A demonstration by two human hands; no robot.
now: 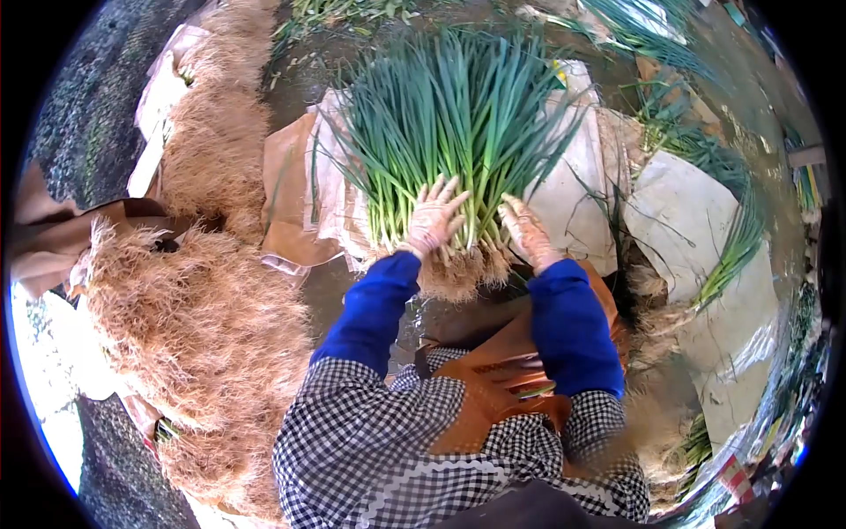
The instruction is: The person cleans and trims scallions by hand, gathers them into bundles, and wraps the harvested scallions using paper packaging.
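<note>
A broad bunch of green onions [458, 123] lies fanned out in front of me, its green leaves pointing away and its pale stalks and brown roots [454, 275] towards me. My left hand [434, 214], in a pale glove, rests on top of the white stalks with its fingers spread. At the right edge of the bunch, my right hand [526, 231], also gloved, lies against the stalks near the roots with its fingers stretched out. Its thumb is hard to make out. Beneath the onions are pale, worn sheets [573, 189].
Big heaps of onions with their roots outward [198, 326] line my left side. On the right, loose green onions [736, 251] lie over a pale sheet [674, 212]. More onions [634, 31] are at the far right, and leaf scraps [352, 13] lie on the wet ground beyond.
</note>
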